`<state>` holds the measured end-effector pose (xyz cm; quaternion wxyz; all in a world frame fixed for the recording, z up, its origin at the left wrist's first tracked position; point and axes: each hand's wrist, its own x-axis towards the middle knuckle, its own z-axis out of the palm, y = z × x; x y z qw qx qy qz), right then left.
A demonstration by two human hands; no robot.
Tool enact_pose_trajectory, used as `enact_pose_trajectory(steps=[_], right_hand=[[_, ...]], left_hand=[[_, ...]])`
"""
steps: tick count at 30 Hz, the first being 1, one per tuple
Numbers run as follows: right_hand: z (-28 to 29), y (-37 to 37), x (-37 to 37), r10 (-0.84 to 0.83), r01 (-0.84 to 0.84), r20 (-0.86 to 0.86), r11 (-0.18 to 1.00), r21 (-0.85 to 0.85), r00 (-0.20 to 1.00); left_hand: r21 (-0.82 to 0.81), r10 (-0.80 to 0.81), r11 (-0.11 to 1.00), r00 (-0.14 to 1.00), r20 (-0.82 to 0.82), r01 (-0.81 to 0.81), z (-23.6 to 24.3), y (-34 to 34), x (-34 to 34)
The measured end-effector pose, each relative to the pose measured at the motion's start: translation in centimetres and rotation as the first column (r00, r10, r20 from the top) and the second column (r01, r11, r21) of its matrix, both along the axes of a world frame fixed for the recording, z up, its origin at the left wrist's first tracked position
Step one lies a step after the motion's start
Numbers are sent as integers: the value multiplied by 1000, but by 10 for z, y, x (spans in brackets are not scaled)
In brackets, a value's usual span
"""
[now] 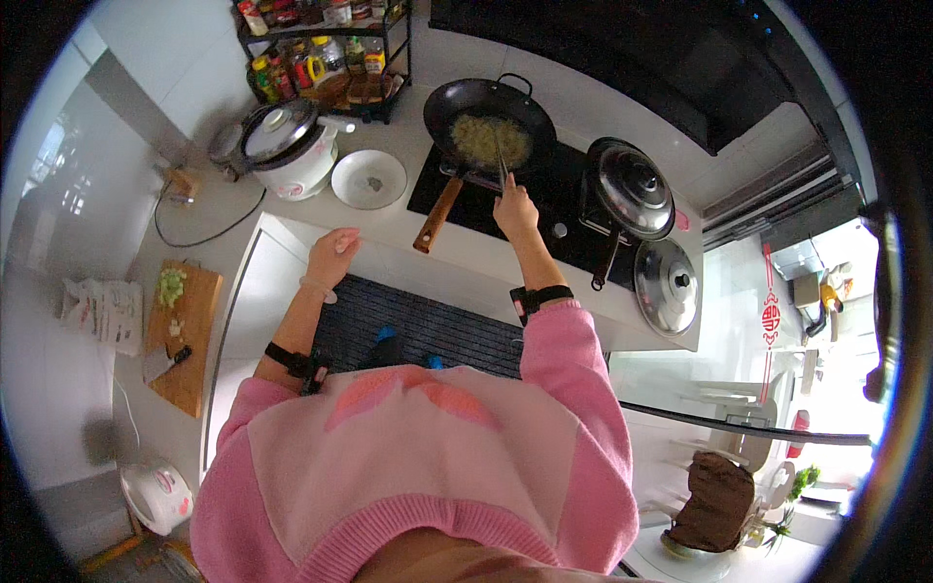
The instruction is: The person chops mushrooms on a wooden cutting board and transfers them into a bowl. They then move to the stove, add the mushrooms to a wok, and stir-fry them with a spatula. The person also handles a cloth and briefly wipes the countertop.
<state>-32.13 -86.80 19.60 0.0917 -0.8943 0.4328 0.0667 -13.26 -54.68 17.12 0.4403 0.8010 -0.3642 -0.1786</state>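
Note:
My right hand [516, 211] is closed around thin chopsticks [501, 160], whose tips reach down into a dark wok [442, 105]. Pale yellowish chopped food [481, 141] covers the wok's bottom. The wok sits on the left burner, its wooden handle [439, 214] pointing toward me. My left hand [333, 255] hangs in front of the counter edge with fingers curled in and nothing visible in them. Nearest to it on the counter is a white bowl [352, 194] with a little something greyish at its bottom.
A lidded pan [632, 189] occupies the right burner, beside a loose steel lid [664, 291]. Left of the bowl stands a white rice cooker [301, 175]. A cutting board [190, 379] holds chopped green vegetable and a knife [167, 361]. Behind is a condiment rack [321, 34].

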Motion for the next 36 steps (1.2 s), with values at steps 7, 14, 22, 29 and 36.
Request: enact_pose_trajectory(steps=[7, 14, 22, 29, 36], right_hand=[[26, 13, -14, -48, 49, 35, 998, -27, 998], [67, 28, -60, -410, 297, 517, 910, 289, 751], [96, 25, -54, -874, 236, 449, 483, 843, 184], [66, 26, -50, -899, 157, 362, 406, 900, 248], [39, 33, -27, -847, -88, 428, 423, 902, 316]], left_hand=[[11, 27, 1000, 983, 180, -29, -13, -6, 88], [-46, -142, 989, 986, -93, 138, -26, -47, 155], [-150, -247, 967, 900, -360, 206, -45, -80, 166], [-124, -182, 983, 851, -493, 139, -6, -88, 153], [-121, -210, 978, 849, -485, 172, -17, -109, 166]])
